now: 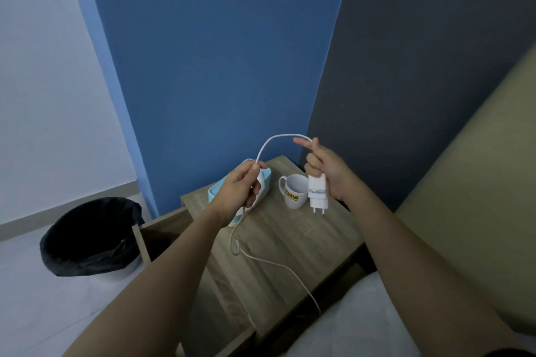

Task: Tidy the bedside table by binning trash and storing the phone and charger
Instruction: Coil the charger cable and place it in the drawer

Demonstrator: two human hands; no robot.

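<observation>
- Far left, on the floor: bin point(90, 238) with a black liner, mouth open and facing up. It stands just beside the bedside table point(290, 246), apart from both of your hands.
- Between the bin and the tabletop, the drawer point(153, 235) is pulled out. Its inside is dark, so I cannot tell what is in it.
- Your left hand point(239, 190) is closed on the cable point(278, 138), thumb and forefinger pinching it in front of the light blue box point(255, 182) at the table's back left.
- From that pinch the cable arches up and right to your right hand. Below the left hand it drops, makes a small loop on the wood, then trails toward the near right edge of the table, over it and down in front of the white bedding point(362, 322).
- White mug point(294, 191) stands upright between your hands, handle to the left, just beside the blue box.
- Your right hand point(327, 171) is curled shut around the top of the charger plug point(318, 193). Forefinger is stretched left with the cable running over it.
- Charger's long axis is near vertical, its two prongs pointing down, held off the tabletop just right of the mug.
- The front half of the tabletop is bare wood apart from the cable.
- Right of the table: dark wall, then the tan headboard point(478, 168).
</observation>
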